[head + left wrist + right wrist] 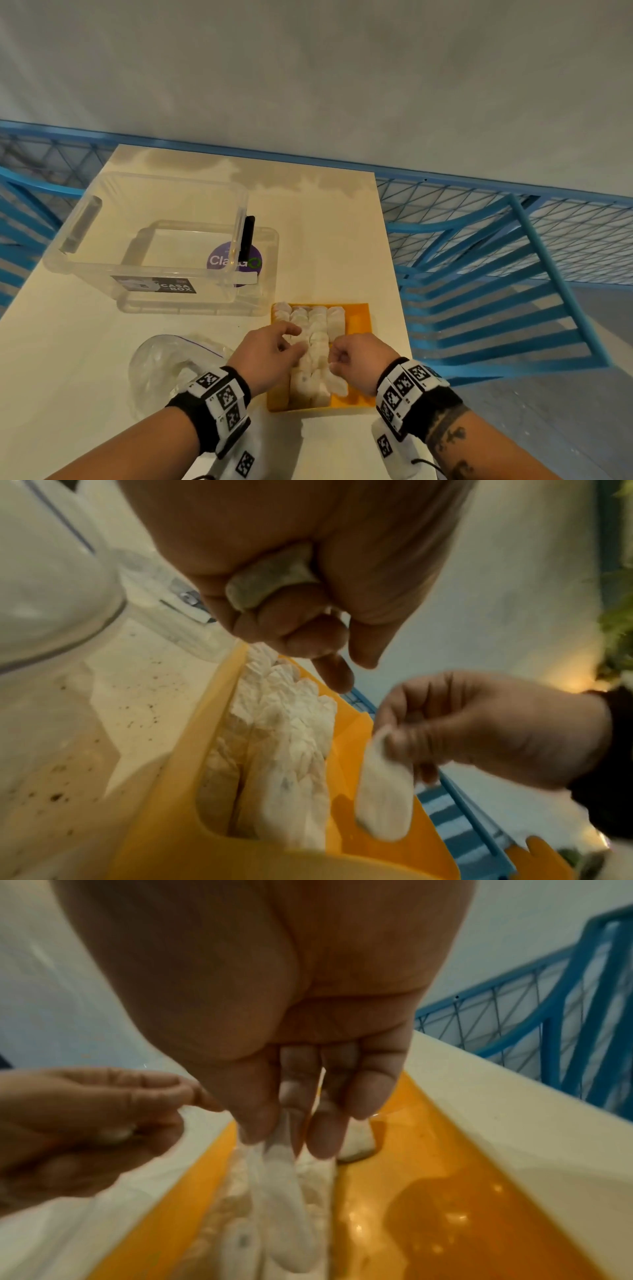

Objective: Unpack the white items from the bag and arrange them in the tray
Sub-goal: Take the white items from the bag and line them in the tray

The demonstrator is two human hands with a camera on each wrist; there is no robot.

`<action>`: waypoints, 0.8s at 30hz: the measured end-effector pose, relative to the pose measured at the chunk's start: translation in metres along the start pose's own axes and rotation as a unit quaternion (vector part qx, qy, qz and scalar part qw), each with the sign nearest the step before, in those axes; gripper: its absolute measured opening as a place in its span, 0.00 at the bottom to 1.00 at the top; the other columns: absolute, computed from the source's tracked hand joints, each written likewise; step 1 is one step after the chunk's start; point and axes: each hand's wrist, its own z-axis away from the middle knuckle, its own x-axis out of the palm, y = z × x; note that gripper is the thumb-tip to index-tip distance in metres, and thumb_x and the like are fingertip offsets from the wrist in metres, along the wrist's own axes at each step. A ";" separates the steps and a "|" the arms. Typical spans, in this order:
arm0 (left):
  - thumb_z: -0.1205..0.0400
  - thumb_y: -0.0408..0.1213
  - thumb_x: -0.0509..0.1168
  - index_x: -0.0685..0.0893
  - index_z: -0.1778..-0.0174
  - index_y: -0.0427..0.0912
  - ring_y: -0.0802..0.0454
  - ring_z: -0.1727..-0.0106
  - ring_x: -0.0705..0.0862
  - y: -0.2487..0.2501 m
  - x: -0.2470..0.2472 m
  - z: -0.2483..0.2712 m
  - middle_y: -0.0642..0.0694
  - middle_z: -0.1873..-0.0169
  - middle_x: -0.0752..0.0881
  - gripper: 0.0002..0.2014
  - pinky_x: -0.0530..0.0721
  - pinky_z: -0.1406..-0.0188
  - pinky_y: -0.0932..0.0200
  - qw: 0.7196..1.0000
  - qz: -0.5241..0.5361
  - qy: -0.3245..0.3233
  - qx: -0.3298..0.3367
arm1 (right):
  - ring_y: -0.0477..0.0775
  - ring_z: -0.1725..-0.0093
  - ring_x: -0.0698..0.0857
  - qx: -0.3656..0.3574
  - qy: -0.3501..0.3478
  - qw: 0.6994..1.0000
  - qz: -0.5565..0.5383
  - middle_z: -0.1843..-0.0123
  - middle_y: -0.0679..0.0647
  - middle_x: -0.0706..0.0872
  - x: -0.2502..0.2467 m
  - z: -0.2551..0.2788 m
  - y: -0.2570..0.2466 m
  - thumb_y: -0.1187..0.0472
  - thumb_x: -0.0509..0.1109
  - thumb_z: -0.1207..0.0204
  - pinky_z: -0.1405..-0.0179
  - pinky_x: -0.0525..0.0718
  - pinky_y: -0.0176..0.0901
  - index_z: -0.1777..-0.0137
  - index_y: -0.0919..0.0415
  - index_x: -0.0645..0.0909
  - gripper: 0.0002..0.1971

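Most of the work appeared done: several rows of white items (317, 329) were already packed into the left part of the orange tray (359, 320), while its right side was left bare. The clear bag (161, 363), lying crumpled on the table (325, 240) left of the tray, looked nearly emptied. One soft, oval, pad-like white item (383, 791) was pinched by the right hand (356, 359) over the tray's near end. Another was held in the curled fingers of the left hand (270, 356). The tray looked smooth and glossy.

Both hands (270, 353) (359, 359) side by side, fingers (263, 1118) curled.
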 end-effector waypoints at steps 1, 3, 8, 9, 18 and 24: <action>0.18 0.53 0.67 0.84 0.44 0.58 0.60 0.61 0.87 -0.002 -0.001 -0.002 0.52 0.66 0.90 0.10 0.82 0.59 0.63 1.000 0.018 0.014 -0.017 | 0.48 0.52 0.84 0.008 -0.021 0.999 0.039 0.54 0.44 0.85 -0.001 -0.005 0.004 0.56 0.70 0.23 0.49 0.84 0.42 0.52 0.49 0.84 0.03; 0.16 0.53 0.64 0.84 0.51 0.56 0.56 0.65 0.85 -0.005 -0.004 -0.006 0.52 0.69 0.87 0.08 0.83 0.61 0.58 0.998 0.046 0.042 -0.032 | 0.53 0.49 0.85 0.011 -0.050 0.993 0.105 0.49 0.50 0.86 -0.003 -0.015 0.009 0.59 0.70 0.23 0.47 0.85 0.47 0.49 0.52 0.84 0.05; 0.14 0.51 0.62 0.84 0.55 0.54 0.60 0.69 0.79 -0.002 -0.009 -0.014 0.54 0.72 0.82 0.09 0.71 0.69 0.65 0.994 0.077 0.076 -0.034 | 0.54 0.53 0.85 0.022 -0.020 0.987 0.155 0.51 0.51 0.86 -0.006 -0.046 0.014 0.63 0.69 0.23 0.54 0.85 0.46 0.53 0.49 0.81 0.06; 0.14 0.51 0.62 0.84 0.55 0.54 0.59 0.69 0.80 -0.002 -0.009 -0.016 0.54 0.72 0.82 0.09 0.72 0.69 0.65 0.992 0.088 0.076 -0.039 | 0.54 0.53 0.85 0.025 -0.007 0.988 0.152 0.51 0.50 0.86 -0.007 -0.052 0.015 0.62 0.69 0.23 0.54 0.84 0.46 0.53 0.48 0.81 0.06; 0.13 0.41 0.59 0.88 0.51 0.51 0.58 0.68 0.78 -0.003 -0.006 -0.028 0.63 0.77 0.82 0.11 0.75 0.63 0.56 0.952 0.272 0.108 -0.085 | 0.57 0.45 0.84 0.052 0.045 0.988 0.135 0.42 0.53 0.84 -0.013 -0.077 0.016 0.60 0.65 0.20 0.50 0.83 0.46 0.46 0.50 0.83 0.08; 0.10 0.46 0.52 0.85 0.46 0.54 0.54 0.69 0.75 0.004 -0.008 -0.026 0.48 0.65 0.82 0.14 0.72 0.69 0.56 0.943 0.310 0.095 -0.079 | 0.58 0.42 0.82 0.066 0.057 0.989 0.120 0.40 0.54 0.83 -0.015 -0.075 0.014 0.56 0.65 0.19 0.46 0.82 0.47 0.42 0.53 0.80 0.08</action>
